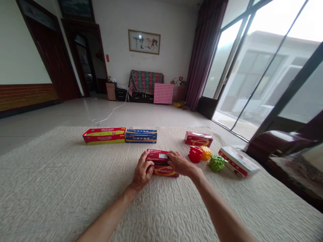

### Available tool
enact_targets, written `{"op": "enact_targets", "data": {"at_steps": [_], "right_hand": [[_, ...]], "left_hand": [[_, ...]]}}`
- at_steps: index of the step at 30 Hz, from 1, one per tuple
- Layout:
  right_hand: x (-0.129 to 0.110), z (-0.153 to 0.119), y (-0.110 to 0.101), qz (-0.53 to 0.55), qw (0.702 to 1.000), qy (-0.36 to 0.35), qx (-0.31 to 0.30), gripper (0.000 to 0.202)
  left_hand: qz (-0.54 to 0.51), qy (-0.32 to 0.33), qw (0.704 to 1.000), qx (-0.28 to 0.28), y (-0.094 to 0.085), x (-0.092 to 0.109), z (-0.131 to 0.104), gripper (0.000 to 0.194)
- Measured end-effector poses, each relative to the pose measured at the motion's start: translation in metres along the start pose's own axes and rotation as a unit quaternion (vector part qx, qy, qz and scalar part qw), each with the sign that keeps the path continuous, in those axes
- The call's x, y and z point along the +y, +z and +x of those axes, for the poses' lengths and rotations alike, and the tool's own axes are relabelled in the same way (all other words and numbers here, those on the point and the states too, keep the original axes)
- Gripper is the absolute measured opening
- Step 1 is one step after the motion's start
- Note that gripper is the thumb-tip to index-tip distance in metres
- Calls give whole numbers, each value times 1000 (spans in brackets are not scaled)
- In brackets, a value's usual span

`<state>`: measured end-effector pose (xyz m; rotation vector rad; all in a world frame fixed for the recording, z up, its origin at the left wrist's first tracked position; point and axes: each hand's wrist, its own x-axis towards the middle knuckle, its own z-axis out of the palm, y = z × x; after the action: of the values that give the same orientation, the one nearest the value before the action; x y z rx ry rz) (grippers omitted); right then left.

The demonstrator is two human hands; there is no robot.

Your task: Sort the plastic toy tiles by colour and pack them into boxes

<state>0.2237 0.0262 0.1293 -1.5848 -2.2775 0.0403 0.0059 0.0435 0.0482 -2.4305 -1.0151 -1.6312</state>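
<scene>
Our left hand [142, 171] and right hand [181, 163] are gripping the red box [164, 170] between them, partly covering its ends. We are making out only shadow in its narrow slit [160, 163].

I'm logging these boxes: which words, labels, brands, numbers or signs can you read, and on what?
Blue box: "小…王电池", second character unclear; smaller print unreadable.
Handled box, rear red box, yellow-red box, white-red box: lettering too blurred.
Wall picture: characters too small.

Glossy cardboard box [165, 171], rough quilted cloth mat [63, 188], smooth glossy tiles [151, 116], cloth curtain [202, 50]
</scene>
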Motion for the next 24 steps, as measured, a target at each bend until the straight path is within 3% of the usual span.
{"op": "enact_targets", "data": {"at_steps": [6,16,19,24], "right_hand": [[-5,-4,-10,4,1000,-18,-19,27],[-4,0,-26,28,999,3,20,21],[3,8,-27,50,993,31,106,17],[9,25,-17,9,953,98,285,20]], "left_hand": [[6,6,1000,-14,-4,1,1,13],[26,37,999,-10,-8,-1,3,13],[29,43,999,-12,-9,-2,3,13],[21,60,998,-19,-8,-4,1,12]]}}
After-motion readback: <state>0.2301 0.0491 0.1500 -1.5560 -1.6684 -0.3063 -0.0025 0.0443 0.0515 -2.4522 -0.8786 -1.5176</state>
